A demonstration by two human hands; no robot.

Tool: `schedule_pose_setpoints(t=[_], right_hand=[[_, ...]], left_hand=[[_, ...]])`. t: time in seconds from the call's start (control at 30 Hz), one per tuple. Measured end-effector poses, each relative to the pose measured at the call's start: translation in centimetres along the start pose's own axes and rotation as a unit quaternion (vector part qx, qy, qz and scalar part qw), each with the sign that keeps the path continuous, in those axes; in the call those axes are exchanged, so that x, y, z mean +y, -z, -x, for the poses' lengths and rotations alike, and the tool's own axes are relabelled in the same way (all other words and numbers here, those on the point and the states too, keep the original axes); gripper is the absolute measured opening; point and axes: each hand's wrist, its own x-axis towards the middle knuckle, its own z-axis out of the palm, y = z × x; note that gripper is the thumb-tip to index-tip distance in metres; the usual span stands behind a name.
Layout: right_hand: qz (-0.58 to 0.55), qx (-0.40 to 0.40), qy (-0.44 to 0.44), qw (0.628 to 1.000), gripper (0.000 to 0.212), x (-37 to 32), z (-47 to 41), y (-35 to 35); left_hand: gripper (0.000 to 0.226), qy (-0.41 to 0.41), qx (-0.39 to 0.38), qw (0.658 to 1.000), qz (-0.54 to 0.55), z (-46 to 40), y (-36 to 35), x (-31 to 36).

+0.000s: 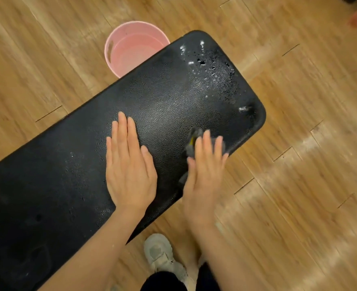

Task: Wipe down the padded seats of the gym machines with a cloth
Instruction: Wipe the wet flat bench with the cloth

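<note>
Half the black padded bench seat [162, 97] looks unwiped; droplets remain toward one o'clock. Right hand [204, 164], fingers straight, presses the grey cloth [191, 141] at the near edge; left hand [129, 164] lies flat, bracing. Sweep overlapping strokes toward the droplets, away from the pink bucket [131, 51].

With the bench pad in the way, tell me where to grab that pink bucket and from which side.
Take the pink bucket by its rim at the handle slot on the left side, coming from above on the side away from the bench pad. The pad covers its near right edge, and it seems to hold water, so lift it level.
</note>
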Motion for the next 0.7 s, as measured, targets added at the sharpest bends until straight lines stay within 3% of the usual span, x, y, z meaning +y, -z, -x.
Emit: schedule_pose_setpoints(t=[0.13,0.2,0.33,0.4,0.53,0.7], right_hand=[[-0.039,0.121,-0.159,0.979,0.044,4.5,-10.8,2.1],[-0.031,0.123,-0.177,0.976,0.045,4.1,-10.7,1.9],[-0.009,0.014,-0.041,0.999,0.045,3.5,-3.4,2.3],[0.015,-0.011,0.0,1.0,0.044,5.0,-6.7,3.2],[0.054,-0.004,-0.018,0.998,0.045,5.8,-15.6,3.3],[0.061,-0.113,0.124,0.984,0.044,8.5,-7.3,6.3]], left_hand=[[0.056,-0.004,0.005,1.0,0.007,0.0,-0.1,0.1],[0.056,-0.009,0.005,1.0,0.006,0.1,-0.1,0.0],[0.056,0.001,-0.002,1.0,0.001,0.2,0.1,0.1],[0.057,0.002,0.0,1.0,-0.002,0.0,0.1,0.2],[0.057,0.002,0.0,1.0,-0.003,0.0,-0.1,0.2],[0.057,0.018,-0.011,1.0,-0.003,-0.1,0.1,0.2]])
